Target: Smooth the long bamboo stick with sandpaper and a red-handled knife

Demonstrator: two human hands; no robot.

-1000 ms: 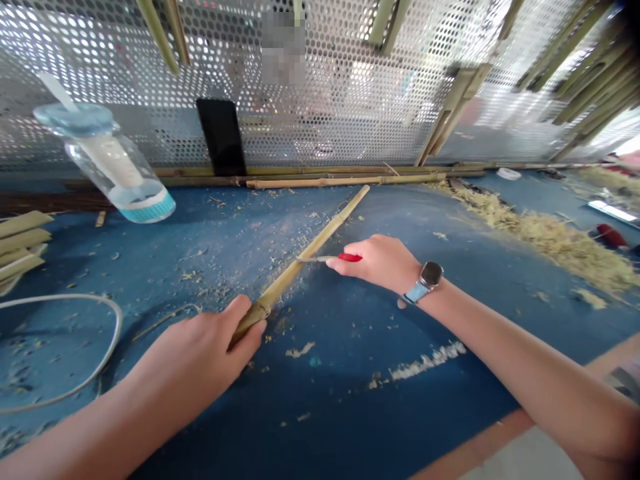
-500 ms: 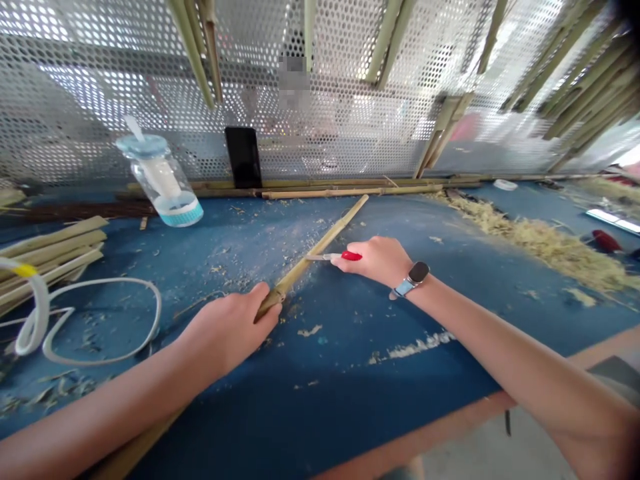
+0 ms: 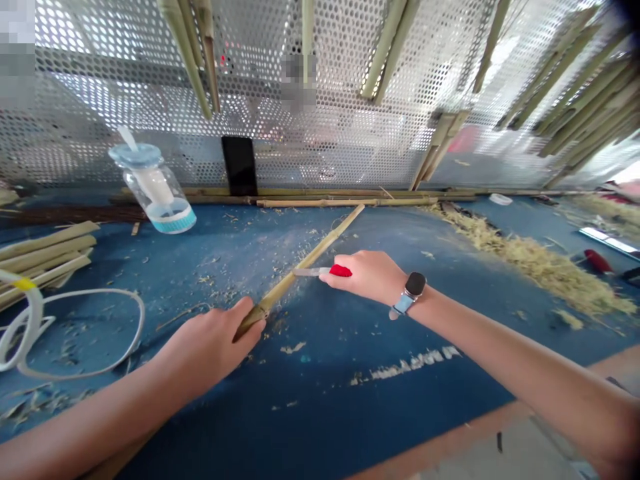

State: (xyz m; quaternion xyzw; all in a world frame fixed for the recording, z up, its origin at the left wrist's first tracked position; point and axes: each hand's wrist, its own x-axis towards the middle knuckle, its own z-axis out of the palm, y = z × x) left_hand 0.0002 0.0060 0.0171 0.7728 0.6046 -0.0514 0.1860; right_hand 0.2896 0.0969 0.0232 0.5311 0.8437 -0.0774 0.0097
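A long bamboo strip (image 3: pixel 311 259) slants across the blue table, its far end close to the back edge. My left hand (image 3: pixel 220 340) is closed round it below a node, and its near part passes under my left forearm. In my right hand (image 3: pixel 367 273) is a knife (image 3: pixel 310 271) with a red handle. The blade points left and its tip end meets the strip ahead of my left hand. A watch (image 3: pixel 414 285) sits on my right wrist. Fine shavings lie around the strip.
Behind the table stands a perforated metal panel (image 3: pixel 330 133) with bamboo pieces on it. A phone (image 3: pixel 239 165) leans there, beside a clear jar (image 3: pixel 159 193). Bamboo strips (image 3: pixel 45 250) and a white cable (image 3: pixel 135 333) lie left; a shavings heap (image 3: pixel 540 257) lies right.
The knife has slid a little along the strip toward my left hand. Both hands and the strip's held end sit slightly lower and farther left in view, partly because the camera view has shifted.
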